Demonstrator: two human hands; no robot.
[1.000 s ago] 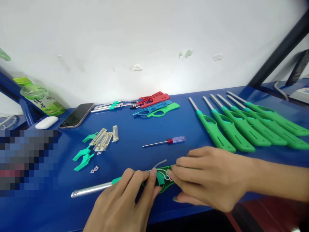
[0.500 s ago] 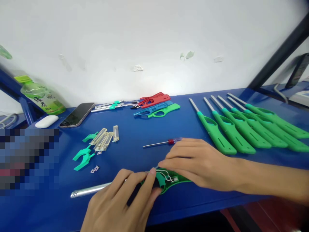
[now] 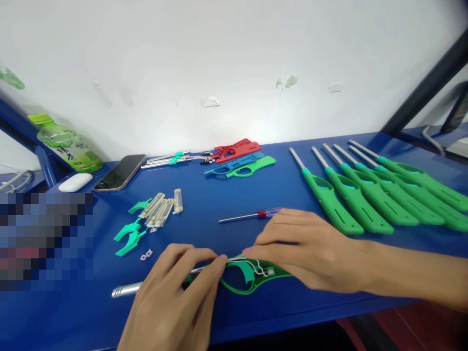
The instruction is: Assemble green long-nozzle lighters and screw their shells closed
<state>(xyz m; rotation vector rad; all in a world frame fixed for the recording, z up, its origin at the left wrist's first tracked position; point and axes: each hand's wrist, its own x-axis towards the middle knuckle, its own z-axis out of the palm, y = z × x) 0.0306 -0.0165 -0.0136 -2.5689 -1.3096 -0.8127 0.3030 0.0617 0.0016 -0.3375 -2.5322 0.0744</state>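
An opened green gas lighter lies on the blue table near its front edge, its metal tube pointing left. White wires and a teal trigger show inside the half shell. My left hand is closed over the lighter where the tube meets the handle, fingertips pressed at the wires. Over the handle's right part, my right hand is closed, thumb and fingers pinching at its upper edge; its palm hides the handle's end. A screwdriver lies just behind the right hand.
Several assembled green lighters lie at the right. Clear fuel tanks and teal triggers lie at the left. Red shells, blue and green shells, and metal tubes are at the back, near a phone and bottle.
My left hand has slid left along the lighter, uncovering the trigger loop and more of the trigger. My right hand stays at the handle. The view has shifted slightly.
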